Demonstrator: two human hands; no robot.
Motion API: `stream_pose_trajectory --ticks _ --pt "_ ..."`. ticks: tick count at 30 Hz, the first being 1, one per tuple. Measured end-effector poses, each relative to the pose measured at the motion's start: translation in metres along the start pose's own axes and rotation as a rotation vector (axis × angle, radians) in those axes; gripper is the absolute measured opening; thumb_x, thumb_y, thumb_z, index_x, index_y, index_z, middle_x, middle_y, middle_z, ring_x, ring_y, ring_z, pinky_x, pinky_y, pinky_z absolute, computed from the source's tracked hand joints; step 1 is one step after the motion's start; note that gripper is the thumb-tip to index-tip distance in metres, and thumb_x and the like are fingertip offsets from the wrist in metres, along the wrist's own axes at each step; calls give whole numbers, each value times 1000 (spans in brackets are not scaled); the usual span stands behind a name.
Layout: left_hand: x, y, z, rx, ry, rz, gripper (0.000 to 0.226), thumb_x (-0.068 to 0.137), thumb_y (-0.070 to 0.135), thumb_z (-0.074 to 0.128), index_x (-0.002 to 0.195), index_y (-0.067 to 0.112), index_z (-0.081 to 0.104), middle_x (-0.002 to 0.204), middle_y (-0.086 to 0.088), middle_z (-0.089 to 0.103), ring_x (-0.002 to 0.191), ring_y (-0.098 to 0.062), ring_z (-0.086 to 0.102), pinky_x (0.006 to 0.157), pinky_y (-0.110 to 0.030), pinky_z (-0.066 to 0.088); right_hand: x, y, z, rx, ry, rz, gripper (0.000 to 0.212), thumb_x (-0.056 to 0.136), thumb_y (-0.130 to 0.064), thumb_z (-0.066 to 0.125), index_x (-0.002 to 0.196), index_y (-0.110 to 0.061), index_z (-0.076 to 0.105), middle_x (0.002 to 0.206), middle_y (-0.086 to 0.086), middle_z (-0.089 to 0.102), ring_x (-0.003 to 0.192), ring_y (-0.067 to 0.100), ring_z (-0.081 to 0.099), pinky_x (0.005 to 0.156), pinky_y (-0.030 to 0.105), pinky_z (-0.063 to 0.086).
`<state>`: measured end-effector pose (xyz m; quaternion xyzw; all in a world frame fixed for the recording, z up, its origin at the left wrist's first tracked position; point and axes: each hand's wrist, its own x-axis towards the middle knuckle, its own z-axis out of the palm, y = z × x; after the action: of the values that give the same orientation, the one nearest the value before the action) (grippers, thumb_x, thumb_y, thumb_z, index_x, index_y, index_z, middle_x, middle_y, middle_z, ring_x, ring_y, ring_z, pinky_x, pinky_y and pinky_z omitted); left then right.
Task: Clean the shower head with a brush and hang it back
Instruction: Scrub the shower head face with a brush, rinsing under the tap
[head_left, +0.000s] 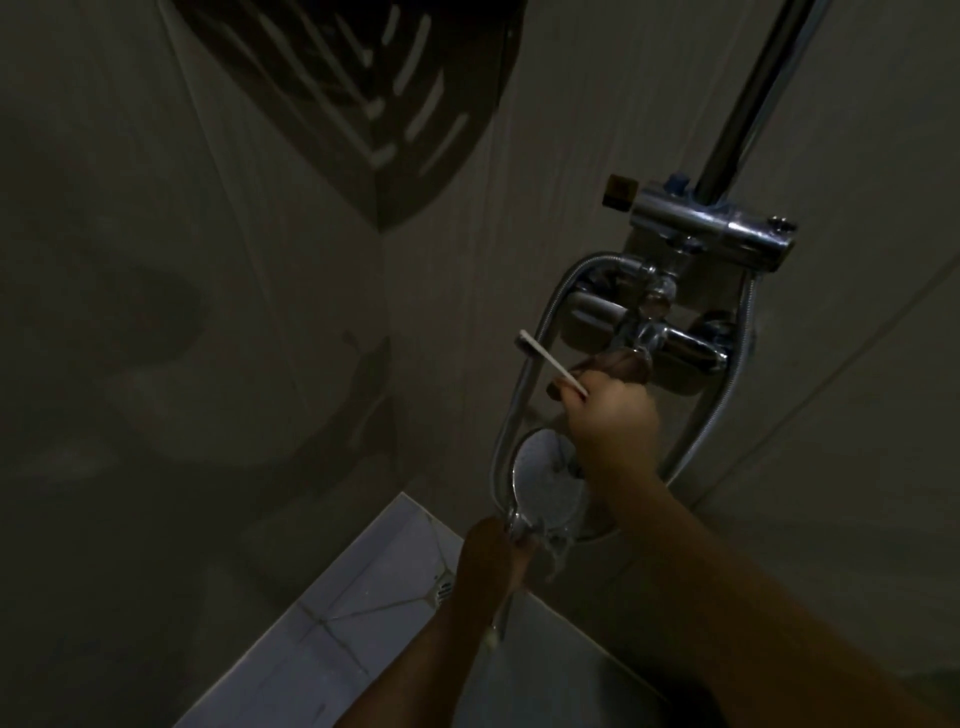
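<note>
Shower head (545, 486) is what we start from: we see its round face turned up toward us, low against the tiled wall (857, 415), below the chrome mixer tap (675, 345), with water running off its lower edge. Our left hand (491, 553) is wrapped around its handle just beneath the face, fingers closed on it. A thin stream falls from that grip toward the pale floor tiles (363, 597), where a small drain (445, 590) sits near the wrist. Our right hand (608, 415) is above the shower head, closed around the white handle of the brush (548, 361), a toothbrush-like one whose bristled end points up and to the left, clear of the shower head's face. The fingertips of this hand reach up against the underside of the tap; we cannot tell whether they press on its lever. A metal hose (511, 405) loops down the left side of the tap to the handle, and another length runs down on the right. Above the tap a chrome riser pipe (753, 93) climbs out of view, and a dark corner shelf (374, 104) hangs overhead.
</note>
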<state>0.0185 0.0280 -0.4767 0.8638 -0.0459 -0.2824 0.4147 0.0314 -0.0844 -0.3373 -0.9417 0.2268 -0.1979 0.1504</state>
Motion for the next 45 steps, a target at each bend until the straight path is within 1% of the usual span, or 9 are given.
stream_pose_trajectory --ticks 5,8,13,19,23,30,34,41,45 --pt "0 -9 -11 -55 42 -12 23 89 37 56 87 14 61 77 -1 57 77 -19 58 64 -23 46 10 -11 6 -6 -40 167 34 96 -34 44 102 -8 65 97 12 66 91 28 62 74 31 46" --pt "-5 -8 -23 -422 27 -79 22 91 18 54 69 13 54 66 -7 52 60 -23 52 54 -24 47 9 -11 4 79 -44 157 32 95 -33 48 99 -8 67 96 13 68 88 29 63 72 29 45" --pt "-10 3 -47 -772 62 -214 29 89 10 59 62 2 57 44 -7 57 30 -12 53 35 -19 44 0 -9 -6 286 -73 170 33 92 -34 52 86 -6 68 79 14 68 75 29 62 62 25 40" --pt "-17 30 -84 -931 100 -215 28 91 19 58 66 6 56 41 -4 56 32 -12 52 40 -20 44 -10 -26 -27 331 -139 148 32 93 -34 52 86 -5 64 78 17 66 77 33 62 62 26 37" --pt "-32 49 -116 -849 99 -184 26 94 16 52 69 9 53 53 -7 56 35 -11 53 40 -19 45 -10 -38 -43 431 -176 170 24 92 -27 55 93 -6 64 83 16 68 81 30 64 69 31 45" --pt "-41 65 -155 -426 344 -88 10 86 15 58 78 10 57 66 -12 59 55 -22 54 62 -29 44 0 -49 -58 410 -216 214 18 89 -5 51 95 1 67 100 24 70 98 35 64 79 31 47" --pt "-47 74 -170 -449 423 -74 19 88 15 58 96 0 66 98 -25 67 95 -36 65 79 -34 49 -1 -54 -69 411 -224 196 18 89 -7 51 96 0 66 100 22 70 98 34 64 77 29 46" --pt "-56 88 -187 -599 431 -36 20 91 20 53 83 5 63 78 -14 62 75 -25 58 59 -27 43 -1 -55 -80 434 -237 194 18 93 -9 48 95 -3 66 96 20 70 81 25 60 68 22 35" --pt "-63 94 -197 -443 452 31 15 90 15 53 79 7 59 81 -13 60 79 -23 56 67 -27 40 2 -60 -85 435 -214 190 20 94 -13 49 97 -3 67 97 20 70 86 27 62 69 21 33"
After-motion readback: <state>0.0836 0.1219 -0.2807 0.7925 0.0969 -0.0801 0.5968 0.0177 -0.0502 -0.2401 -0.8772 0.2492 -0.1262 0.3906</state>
